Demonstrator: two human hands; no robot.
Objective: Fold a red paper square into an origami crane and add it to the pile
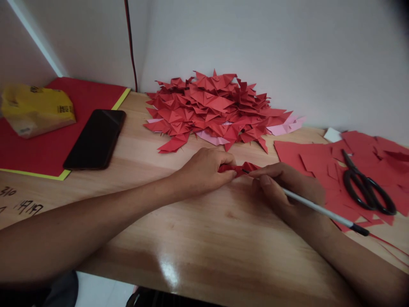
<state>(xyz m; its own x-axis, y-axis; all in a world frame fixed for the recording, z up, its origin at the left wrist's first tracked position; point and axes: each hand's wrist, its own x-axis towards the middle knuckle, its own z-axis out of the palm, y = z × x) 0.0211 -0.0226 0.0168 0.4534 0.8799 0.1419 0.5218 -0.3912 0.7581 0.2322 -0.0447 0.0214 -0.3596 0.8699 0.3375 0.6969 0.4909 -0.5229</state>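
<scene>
My left hand (209, 172) pinches a small folded red paper piece (245, 166) just above the wooden table, its fingers hiding part of the folds. In my right hand (284, 183) is a slim pale grey pen (315, 207) with a black rear end, held slantwise. The pen's dark tip is at the folded paper, apparently touching it. Behind both hands rises a heap of folded red paper shapes (214, 102), with a few pink ones at its lower edges.
Black-handled scissors (367, 187) lie on loose red paper sheets (319, 164) at right. At left, a black phone (96, 138) rests partly on a large red sheet (91, 94) beside a yellow packet (38, 108). A dark cord (131, 47) hangs along the back wall.
</scene>
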